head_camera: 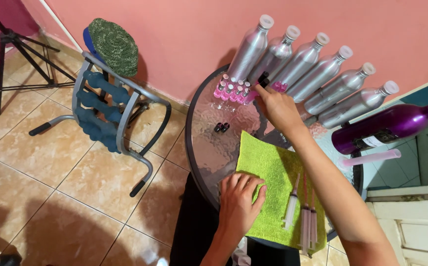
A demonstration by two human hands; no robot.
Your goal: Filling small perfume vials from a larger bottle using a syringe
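My right hand (277, 107) reaches across the round glass table (209, 148) and pinches a small black cap (263, 79) by a cluster of small pink vials (231, 90) near the wall. My left hand (238, 199) rests flat, fingers spread, on the near left edge of a lime green cloth (273, 172). Three syringes (302, 216) lie on the cloth's right side. Two small black caps (221, 127) sit on the glass between the vials and the cloth.
Several silver bottles (317, 74) with white caps line the pink wall, with a purple bottle (386, 127) and a pink tube (371, 158) to the right. A rack of blue dumbbells (100, 108) topped by a green knitted hat (114, 45) stands left. A tripod (17, 54) is at far left.
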